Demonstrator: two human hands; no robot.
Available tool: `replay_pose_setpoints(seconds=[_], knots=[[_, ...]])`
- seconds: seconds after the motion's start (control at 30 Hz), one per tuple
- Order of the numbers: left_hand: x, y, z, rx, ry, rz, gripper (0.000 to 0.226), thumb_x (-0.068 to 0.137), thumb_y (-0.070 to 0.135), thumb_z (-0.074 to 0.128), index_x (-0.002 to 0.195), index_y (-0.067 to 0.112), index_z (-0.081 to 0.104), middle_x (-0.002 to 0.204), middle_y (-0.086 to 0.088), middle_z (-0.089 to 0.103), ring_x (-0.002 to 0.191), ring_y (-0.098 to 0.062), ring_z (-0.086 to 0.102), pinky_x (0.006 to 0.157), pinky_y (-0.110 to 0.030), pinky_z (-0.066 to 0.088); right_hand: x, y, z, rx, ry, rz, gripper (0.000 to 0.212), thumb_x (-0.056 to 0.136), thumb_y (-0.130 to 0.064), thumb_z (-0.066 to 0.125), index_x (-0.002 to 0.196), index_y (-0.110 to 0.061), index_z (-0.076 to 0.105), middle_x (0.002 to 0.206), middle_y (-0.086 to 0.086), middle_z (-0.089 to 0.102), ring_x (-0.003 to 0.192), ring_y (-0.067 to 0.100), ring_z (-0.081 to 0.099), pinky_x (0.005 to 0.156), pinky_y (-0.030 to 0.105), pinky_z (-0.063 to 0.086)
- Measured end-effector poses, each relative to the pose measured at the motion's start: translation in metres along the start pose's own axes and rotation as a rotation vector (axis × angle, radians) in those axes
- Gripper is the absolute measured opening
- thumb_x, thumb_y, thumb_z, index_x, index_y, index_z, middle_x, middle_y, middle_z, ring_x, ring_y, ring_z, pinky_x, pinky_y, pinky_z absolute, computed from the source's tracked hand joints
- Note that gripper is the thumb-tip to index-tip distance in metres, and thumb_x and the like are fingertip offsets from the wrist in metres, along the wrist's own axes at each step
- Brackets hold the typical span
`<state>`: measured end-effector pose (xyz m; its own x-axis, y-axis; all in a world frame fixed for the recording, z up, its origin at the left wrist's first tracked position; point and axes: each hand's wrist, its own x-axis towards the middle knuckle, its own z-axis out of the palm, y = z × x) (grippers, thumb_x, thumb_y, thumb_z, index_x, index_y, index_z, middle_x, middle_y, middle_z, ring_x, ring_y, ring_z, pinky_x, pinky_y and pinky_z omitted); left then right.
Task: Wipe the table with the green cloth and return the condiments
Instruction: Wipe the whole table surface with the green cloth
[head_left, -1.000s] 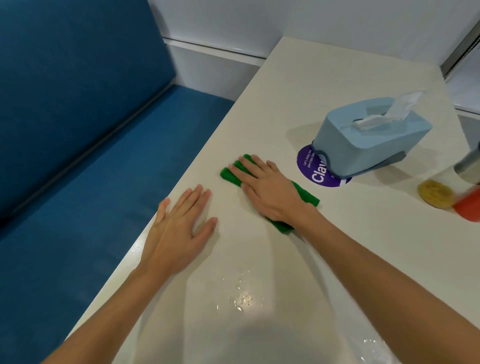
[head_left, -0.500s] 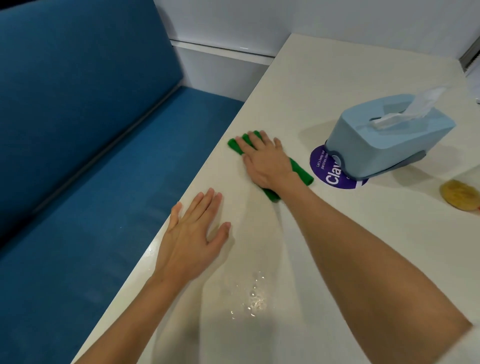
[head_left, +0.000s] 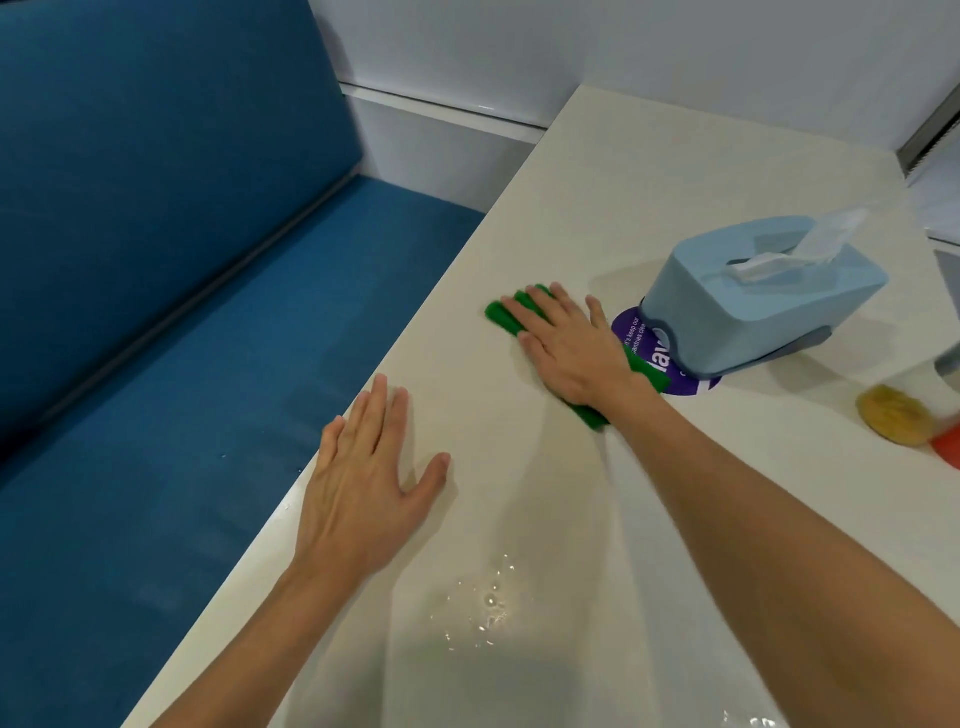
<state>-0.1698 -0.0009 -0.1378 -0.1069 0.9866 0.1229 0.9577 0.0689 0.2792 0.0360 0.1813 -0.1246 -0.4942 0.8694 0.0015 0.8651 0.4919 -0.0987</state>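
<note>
Head view: pressing cloth (head_left: 500, 315) under flat right hand (head_left: 569, 353) beside box (head_left: 753, 312); resting left hand (head_left: 363, 488) flat, holding nothing, at table's (head_left: 597, 171) left edge.

We note: left hand (head_left: 363, 483) flat, palm down, fingers straight, thumb spread to the right. Right hand (head_left: 566, 348) farther out, palm down, fingers extended.

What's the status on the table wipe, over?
Right hand flat, pressing green cloth to table. Left hand flat on table, empty. Tissue box just right of cloth; water drops nearer the person.
</note>
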Motion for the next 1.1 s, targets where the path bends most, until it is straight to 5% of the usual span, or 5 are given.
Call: replay_pose_setpoints(seconds=[0.17, 0.47, 0.67, 0.83, 1.1], knots=[[0.001, 0.003, -0.002, -0.041, 0.004, -0.059, 0.09, 0.085, 0.07, 0.021, 0.154, 0.012, 0.01, 0.162, 0.0, -0.003, 0.148, -0.011, -0.002, 0.116, -0.025, -0.005, 0.039, -0.056, 0.006, 0.029, -0.029, 0.081, 0.05, 0.102, -0.04, 0.016, 0.152, -0.036, 0.008, 0.161, 0.0, 0.007, 0.147, 0.027, -0.001, 0.116, 0.052, 0.0], [-0.001, -0.005, 0.002, -0.037, -0.008, -0.052, 0.096, 0.082, 0.073, 0.014, 0.154, 0.01, 0.004, 0.162, 0.0, -0.001, 0.149, -0.011, -0.003, 0.117, -0.025, -0.006, -0.046, -0.075, 0.009, 0.093, -0.036, -0.328, 0.047, 0.103, -0.038, 0.017, 0.15, -0.038, 0.017, 0.159, -0.009, 0.014, 0.147, 0.014, 0.006, 0.116, 0.043, 0.003], [-0.003, -0.001, 0.006, -0.046, -0.001, -0.052, 0.096, 0.082, 0.073, 0.01, 0.153, 0.009, 0.002, 0.161, -0.001, -0.005, 0.148, -0.012, -0.006, 0.117, -0.025, -0.01, -0.014, 0.009, 0.004, 0.011, 0.026, 0.061, 0.051, 0.101, -0.04, 0.012, 0.152, -0.034, 0.007, 0.161, -0.002, 0.007, 0.147, 0.018, 0.002, 0.116, 0.049, 0.0], [0.001, 0.001, 0.004, -0.071, 0.013, -0.063, 0.096, 0.081, 0.073, 0.009, 0.153, 0.012, -0.005, 0.158, 0.005, -0.014, 0.145, -0.006, -0.014, 0.115, -0.022, -0.016, 0.055, -0.014, 0.009, 0.041, 0.058, 0.334, 0.054, 0.102, -0.035, 0.021, 0.153, -0.02, 0.011, 0.159, 0.011, 0.01, 0.146, 0.031, 0.005, 0.116, 0.051, 0.004], [0.006, -0.006, 0.001, -0.025, 0.004, -0.028, 0.094, 0.085, 0.072, 0.016, 0.152, 0.007, 0.011, 0.161, -0.003, 0.005, 0.147, -0.012, 0.002, 0.115, -0.023, -0.009, 0.012, -0.061, 0.005, 0.074, -0.02, -0.235, 0.049, 0.103, -0.036, 0.016, 0.151, -0.034, 0.014, 0.16, -0.003, 0.012, 0.147, 0.02, 0.005, 0.117, 0.041, 0.005]])
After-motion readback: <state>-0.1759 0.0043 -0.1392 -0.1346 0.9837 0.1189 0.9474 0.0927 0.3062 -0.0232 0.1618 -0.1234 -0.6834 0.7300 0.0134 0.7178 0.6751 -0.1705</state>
